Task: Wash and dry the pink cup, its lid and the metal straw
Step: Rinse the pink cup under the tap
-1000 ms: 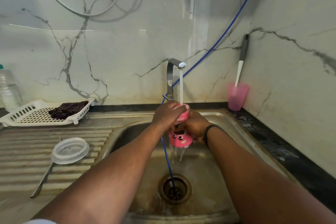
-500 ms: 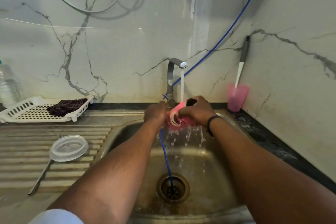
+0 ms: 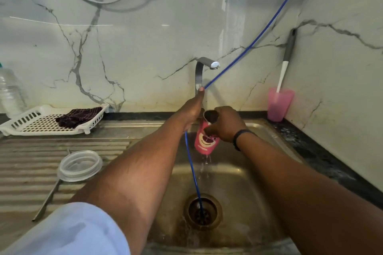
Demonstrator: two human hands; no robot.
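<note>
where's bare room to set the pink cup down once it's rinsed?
Free: ribbed drainboard between the white tray and the clear lid; also the strip right of the lid up to the sink rim. Crowded: the basin, with both arms, the pink cup and the blue hose; the metal straw runs under the lid.

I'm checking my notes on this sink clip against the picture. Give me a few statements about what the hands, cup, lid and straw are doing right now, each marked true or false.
1. The right hand holds the pink cup over the sink. True.
2. Water is streaming from the tap. False: no stream leaves the spout; only drips fall from the cup.
3. The left hand reaches up to the tap's stem. True.
4. The clear lid sits on the cup. False: it lies on the draining board.
5. The metal straw stands in the pink tumbler. False: it lies by the lid; the tumbler holds a brush.
</note>
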